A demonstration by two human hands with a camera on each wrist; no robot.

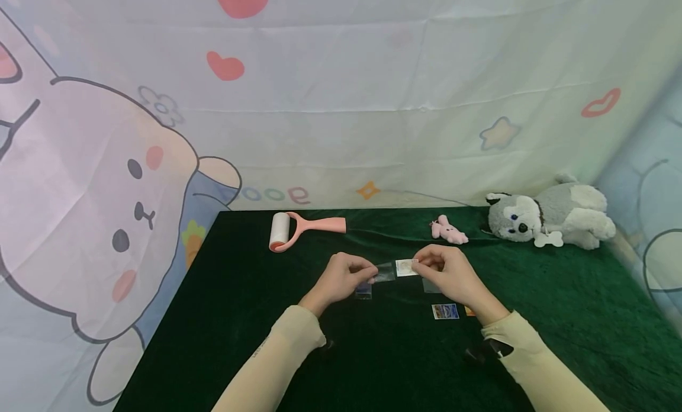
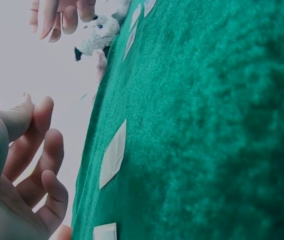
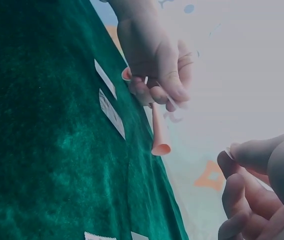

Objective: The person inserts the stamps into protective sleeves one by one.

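Note:
Between thumb and fingers my left hand (image 1: 345, 277) pinches a small clear sleeve (image 1: 386, 273) by its left end. My right hand (image 1: 450, 271) pinches a small whitish stamp-like card (image 1: 406, 267), whose left edge lies close to the sleeve's right end. Both are held above the green cloth. In the left wrist view my left hand (image 2: 27, 165) has thumb and forefinger tips together; in the right wrist view my right hand (image 3: 254, 185) does too. Below the hands lie a dark sleeved piece (image 1: 363, 290), a clear sleeve (image 1: 430, 286) and a blue stamp-like card (image 1: 445, 311).
An orange piece (image 1: 469, 311) lies partly behind my right wrist. At the back of the green cloth (image 1: 213, 341) are a pink-handled lint roller (image 1: 325, 224), a small pink plush (image 1: 449, 230) and a grey-white plush dog (image 1: 554, 215). A printed curtain (image 1: 330, 74) hangs behind.

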